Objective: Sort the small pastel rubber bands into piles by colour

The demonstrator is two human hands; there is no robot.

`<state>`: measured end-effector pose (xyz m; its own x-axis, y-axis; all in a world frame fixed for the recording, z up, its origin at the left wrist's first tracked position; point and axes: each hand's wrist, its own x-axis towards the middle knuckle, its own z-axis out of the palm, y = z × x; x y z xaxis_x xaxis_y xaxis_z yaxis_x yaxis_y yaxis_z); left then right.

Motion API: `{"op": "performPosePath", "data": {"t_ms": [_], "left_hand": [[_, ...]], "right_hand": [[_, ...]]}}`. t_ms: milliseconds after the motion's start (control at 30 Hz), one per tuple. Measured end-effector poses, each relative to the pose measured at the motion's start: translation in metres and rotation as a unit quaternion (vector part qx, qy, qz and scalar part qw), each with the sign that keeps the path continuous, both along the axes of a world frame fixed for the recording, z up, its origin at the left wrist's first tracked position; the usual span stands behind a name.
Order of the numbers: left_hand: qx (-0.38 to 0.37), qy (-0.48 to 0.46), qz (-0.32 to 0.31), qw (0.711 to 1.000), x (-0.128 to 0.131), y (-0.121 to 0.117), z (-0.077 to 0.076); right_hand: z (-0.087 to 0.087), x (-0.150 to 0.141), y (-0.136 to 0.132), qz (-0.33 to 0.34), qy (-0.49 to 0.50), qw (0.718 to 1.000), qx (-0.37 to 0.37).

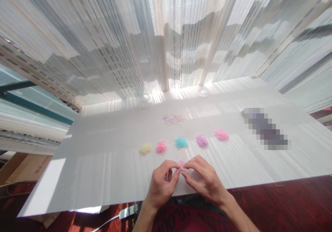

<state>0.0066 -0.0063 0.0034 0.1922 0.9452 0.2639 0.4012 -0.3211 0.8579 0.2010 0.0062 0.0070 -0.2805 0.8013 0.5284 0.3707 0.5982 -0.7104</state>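
Note:
My left hand (164, 181) and my right hand (206, 180) meet near the table's front edge, thumb and forefinger of each drawn together in a pinch. Pale pink bits (182, 163) show at and just beyond the fingertips. What exactly each pinch holds is too small and covered to tell. Ahead of the hands lies a row of small heaps of thin, short strands: yellow (145, 149), bright pink (161, 147), turquoise (181, 142), purple (202, 140) and another pink (221, 135). Behind that row, a looser heap of mixed pale colours (172, 119) is spread out.
The white table (103, 163) carries a blurred-out dark long object (266, 128) at the right. Clear round dishes (203, 92) stand at the back edge by the striped curtain (171, 45). Below the front edge is a white power strip (128, 211); a cardboard box (28, 168) is at left.

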Motion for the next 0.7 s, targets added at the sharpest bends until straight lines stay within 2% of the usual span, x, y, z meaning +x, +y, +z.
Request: {"op": "performPosePath", "data": {"t_ms": [267,700], "left_hand": [[0.013,-0.004,-0.008,1.0,0.0004,0.0018,-0.0004],[0.024,0.006,-0.004,1.0,0.0009,0.001,0.0019]], "right_hand": [[0.0047,-0.001,0.001,-0.006,-0.009,1.0,-0.001],[0.0022,0.0003,0.0003,0.005,-0.03,1.0,0.008]]}}
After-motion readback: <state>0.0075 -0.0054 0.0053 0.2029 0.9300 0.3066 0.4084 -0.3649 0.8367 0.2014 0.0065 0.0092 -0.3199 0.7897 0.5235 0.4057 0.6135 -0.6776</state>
